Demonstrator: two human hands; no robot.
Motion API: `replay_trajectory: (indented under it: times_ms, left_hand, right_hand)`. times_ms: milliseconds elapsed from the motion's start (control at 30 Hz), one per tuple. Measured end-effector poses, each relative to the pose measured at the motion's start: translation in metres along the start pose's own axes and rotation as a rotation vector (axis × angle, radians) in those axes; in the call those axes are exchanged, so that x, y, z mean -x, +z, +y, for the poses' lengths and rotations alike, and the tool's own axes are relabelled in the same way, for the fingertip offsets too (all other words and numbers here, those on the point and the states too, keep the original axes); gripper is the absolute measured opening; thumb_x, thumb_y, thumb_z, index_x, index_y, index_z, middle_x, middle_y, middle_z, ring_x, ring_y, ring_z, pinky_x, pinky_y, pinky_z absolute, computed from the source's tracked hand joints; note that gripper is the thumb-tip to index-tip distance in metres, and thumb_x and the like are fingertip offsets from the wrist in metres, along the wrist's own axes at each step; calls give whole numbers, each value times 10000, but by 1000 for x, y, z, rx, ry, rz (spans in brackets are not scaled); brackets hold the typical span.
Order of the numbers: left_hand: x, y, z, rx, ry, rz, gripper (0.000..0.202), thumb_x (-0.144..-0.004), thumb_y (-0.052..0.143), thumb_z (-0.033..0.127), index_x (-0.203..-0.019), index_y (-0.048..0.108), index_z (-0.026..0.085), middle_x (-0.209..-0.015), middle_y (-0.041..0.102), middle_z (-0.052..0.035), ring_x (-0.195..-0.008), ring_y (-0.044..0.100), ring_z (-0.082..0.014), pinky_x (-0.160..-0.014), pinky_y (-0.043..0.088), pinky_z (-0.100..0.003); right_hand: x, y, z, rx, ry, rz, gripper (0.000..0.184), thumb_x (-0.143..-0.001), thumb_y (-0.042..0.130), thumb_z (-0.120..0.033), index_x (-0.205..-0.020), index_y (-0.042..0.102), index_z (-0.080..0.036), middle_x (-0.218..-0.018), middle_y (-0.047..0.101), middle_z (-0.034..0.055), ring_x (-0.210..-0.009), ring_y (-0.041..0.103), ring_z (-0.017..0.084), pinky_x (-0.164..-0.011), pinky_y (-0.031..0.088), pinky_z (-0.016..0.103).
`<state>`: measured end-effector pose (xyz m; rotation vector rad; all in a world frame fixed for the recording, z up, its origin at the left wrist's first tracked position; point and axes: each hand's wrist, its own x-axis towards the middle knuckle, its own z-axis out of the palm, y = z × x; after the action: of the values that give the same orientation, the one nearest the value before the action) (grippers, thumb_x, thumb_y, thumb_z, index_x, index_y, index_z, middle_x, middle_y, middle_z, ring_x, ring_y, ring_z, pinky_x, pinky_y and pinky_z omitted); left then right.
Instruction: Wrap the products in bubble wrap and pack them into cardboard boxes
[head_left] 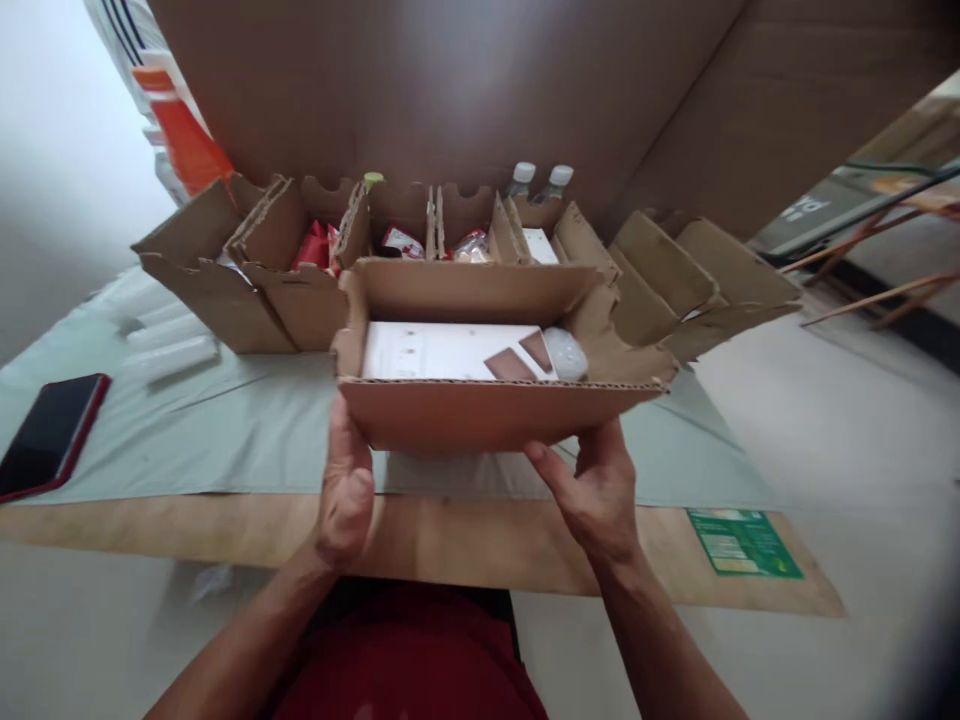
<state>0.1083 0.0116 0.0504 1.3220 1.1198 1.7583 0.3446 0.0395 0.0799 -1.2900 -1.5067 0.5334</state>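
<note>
Between my two hands I hold an open cardboard box (487, 415) above the front of the table. My left hand (349, 495) grips its left end from below, the fingers hidden behind the cardboard. Under the right part is my right hand (596, 490), its thumb against the front wall and its other fingers mostly out of sight. Inside the box lies a white carton (431, 350) with brown patches. Beside it, at the right, is a clear, whitish rounded thing (566, 354) that I cannot make out exactly.
Behind stands a row of open cardboard bins (300, 310) with red packets (311, 248) and other goods. A tall cardboard panel (450, 90) rises at the back. On the left lie a phone (49, 430) and white rolls (172, 345); a green leaflet (745, 543) lies at the right.
</note>
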Motion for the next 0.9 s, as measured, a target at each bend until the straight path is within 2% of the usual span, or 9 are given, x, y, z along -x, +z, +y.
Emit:
replay_trajectory:
  times_ms: [100,200,333,433,533,633,700,800,900]
  left_hand:
    - [17,24,-20,95,-67,-186,761,-962,520,664,-1632,299,380,-1650,435,-54,-1585,317,-330,-1291,320,-546]
    - [34,32,-27,12,-163,-318,744,-954,636,525,-1618,339,369,-1619,472,-83,-1560,365,-338,-1278,342,-554]
    - [40,19,-22,-335,-163,-266,624,-920,708,436,-1502,504,347,-1498,575,-101,-1421,520,-346,-1178,455,-542]
    - [32,10,-16,-523,-111,-227,410,-915,697,420,-1307,642,311,-1161,699,-77,-1015,694,-275,-868,607,-429]
    - [24,14,-11,-570,-114,-281,275,-911,682,403,-1152,685,270,-837,644,-12,-661,623,-183,-600,557,-310]
    - [23,30,-11,-524,-159,-292,243,-922,649,383,-1127,670,254,-843,620,-12,-670,630,-173,-527,519,-263]
    - [24,43,-14,-485,-192,-288,246,-924,637,377,-1135,655,253,-922,620,-34,-735,653,-184,-487,494,-242]
    - [22,68,-25,-429,-207,-356,326,-912,641,370,-1216,633,250,-1031,623,-63,-844,675,-211,-590,571,-286]
    - [13,101,-40,-316,-178,-511,704,-899,647,396,-1546,411,250,-1430,564,-153,-1169,668,-302,-993,589,-498]
  right_hand:
    - [23,-31,31,82,33,81,630,-850,771,-511,-1377,555,-241,-1284,677,128,-1311,586,328,-1144,447,540]
    - [57,-54,58,103,84,152,671,-844,779,-502,-1416,539,-244,-1323,668,150,-1322,591,341,-1148,448,557]
    - [85,-86,85,-16,99,150,740,-831,754,-623,-1430,545,-244,-1327,675,170,-1319,611,362,-1136,468,555]
    - [70,-111,100,-109,147,38,917,-692,728,-843,-1366,616,-232,-1253,711,163,-1273,639,394,-1081,520,554]
    - [38,-124,113,-48,216,-168,803,-533,820,-829,-1095,754,-259,-1040,773,119,-1086,712,401,-947,599,536]
    - [20,-131,124,12,217,-329,518,-538,861,-705,-814,765,-277,-798,767,72,-850,728,367,-766,638,507]
    - [26,-139,131,43,213,-347,396,-576,866,-628,-726,749,-281,-682,733,46,-722,703,328,-663,629,470]
    - [56,-158,141,94,236,-221,318,-601,873,-568,-701,746,-295,-624,708,30,-640,668,295,-598,604,435]
    - [89,-169,140,174,283,50,428,-607,886,-550,-918,777,-277,-770,756,45,-788,710,320,-754,621,471]
